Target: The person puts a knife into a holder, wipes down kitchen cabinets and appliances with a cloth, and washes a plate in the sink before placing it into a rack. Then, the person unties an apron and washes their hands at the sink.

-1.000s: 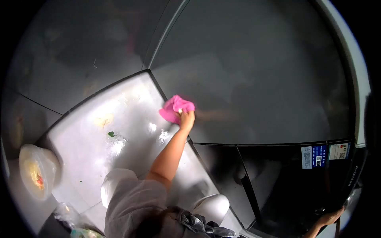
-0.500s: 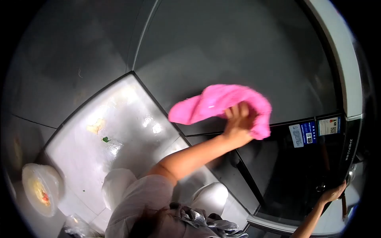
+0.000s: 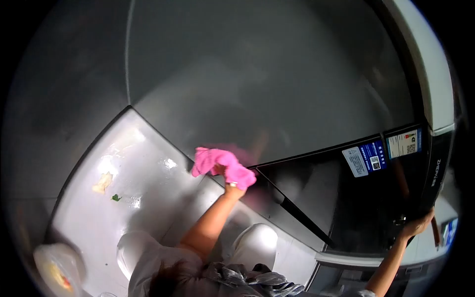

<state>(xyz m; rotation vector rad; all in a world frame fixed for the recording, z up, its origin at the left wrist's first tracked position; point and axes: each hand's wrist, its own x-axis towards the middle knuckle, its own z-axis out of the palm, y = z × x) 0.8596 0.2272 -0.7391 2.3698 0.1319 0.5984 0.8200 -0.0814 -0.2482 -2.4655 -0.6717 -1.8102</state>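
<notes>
My left hand (image 3: 234,191) is closed on a bunched pink cloth (image 3: 213,162). The cloth lies at the lower edge of a large dark grey glossy panel (image 3: 277,89), where its pink reflection shows. Most of the fingers are hidden by the cloth. At the far right, my right hand (image 3: 418,226) grips the edge of a black glossy appliance panel (image 3: 376,203); some fingers are out of sight behind that edge. Blue and white labels (image 3: 363,158) are stuck on the black panel.
On the shiny pale floor (image 3: 163,203) lie a beige scrap (image 3: 102,182) and a green leaf bit (image 3: 116,197). A translucent bag (image 3: 59,262) with yellow and red contents stands at lower left. My white-clad knees (image 3: 255,245) are near the panel. A dark bar (image 3: 307,222) slants beside the black panel.
My left hand has moved left and down with the pink cloth, from in front of the grey panel to its lower edge. The view has shifted; my right hand keeps its hold.
</notes>
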